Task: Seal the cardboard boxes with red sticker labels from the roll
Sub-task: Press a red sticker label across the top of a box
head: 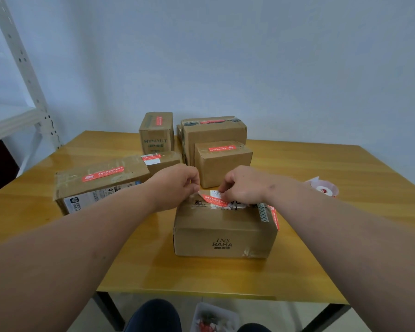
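Hands (177, 185) on red sticker (212, 200)

Head camera looks forward-down, close over table (297, 259).

Soft even light, warped edges, slight blur

Packing rm: boxes (222, 230), metal shelving (22, 68).
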`<act>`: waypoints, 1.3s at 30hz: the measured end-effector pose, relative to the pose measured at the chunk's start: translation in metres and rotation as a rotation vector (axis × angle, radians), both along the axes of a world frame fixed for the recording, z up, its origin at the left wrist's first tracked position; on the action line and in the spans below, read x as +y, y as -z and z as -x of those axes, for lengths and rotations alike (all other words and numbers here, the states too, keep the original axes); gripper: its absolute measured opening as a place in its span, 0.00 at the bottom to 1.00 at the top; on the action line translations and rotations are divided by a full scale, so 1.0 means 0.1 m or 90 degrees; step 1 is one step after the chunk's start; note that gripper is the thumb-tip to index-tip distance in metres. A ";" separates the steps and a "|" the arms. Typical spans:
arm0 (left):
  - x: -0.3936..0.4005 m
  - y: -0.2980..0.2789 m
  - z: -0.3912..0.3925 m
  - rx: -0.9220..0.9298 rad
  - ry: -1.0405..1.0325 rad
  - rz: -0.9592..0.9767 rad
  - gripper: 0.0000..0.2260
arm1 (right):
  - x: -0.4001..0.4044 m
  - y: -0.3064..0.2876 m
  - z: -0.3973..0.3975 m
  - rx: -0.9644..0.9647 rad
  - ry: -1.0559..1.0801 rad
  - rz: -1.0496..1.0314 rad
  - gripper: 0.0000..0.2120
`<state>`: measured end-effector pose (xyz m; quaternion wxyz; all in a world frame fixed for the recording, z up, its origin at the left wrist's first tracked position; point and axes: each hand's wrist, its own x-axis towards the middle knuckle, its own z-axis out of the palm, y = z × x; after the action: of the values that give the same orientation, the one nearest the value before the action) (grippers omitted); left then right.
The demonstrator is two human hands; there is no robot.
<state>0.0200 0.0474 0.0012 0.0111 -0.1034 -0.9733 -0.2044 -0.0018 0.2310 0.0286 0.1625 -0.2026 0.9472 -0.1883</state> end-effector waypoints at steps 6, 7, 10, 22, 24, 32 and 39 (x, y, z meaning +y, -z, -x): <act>0.03 -0.11 0.02 0.020 0.022 -0.040 0.07 | 0.00 -0.01 0.02 -0.020 0.032 0.016 0.15; 0.04 -0.13 0.02 0.023 0.026 -0.046 0.07 | 0.00 -0.01 0.02 -0.021 0.038 0.019 0.16; 0.09 -0.16 0.01 0.045 0.031 -0.063 0.08 | 0.01 -0.01 0.03 -0.023 0.050 0.028 0.18; 0.25 -0.27 -0.05 0.124 0.001 -0.091 0.04 | 0.04 0.05 0.04 -0.011 0.067 0.044 0.16; 0.24 -0.28 -0.06 0.127 0.011 -0.108 0.09 | 0.06 0.06 0.04 -0.002 0.065 0.036 0.15; 0.23 -0.32 -0.10 0.100 -0.044 -0.323 0.08 | 0.04 0.07 -0.02 0.022 0.037 0.005 0.15; 0.13 -0.33 -0.12 0.012 -0.143 -0.473 0.05 | 0.20 0.03 0.02 0.014 0.209 0.281 0.17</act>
<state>0.0322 0.0603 0.0341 0.0790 0.0131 -0.8381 -0.5396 -0.0039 0.2509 0.0257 0.0713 -0.0792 0.9052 -0.4114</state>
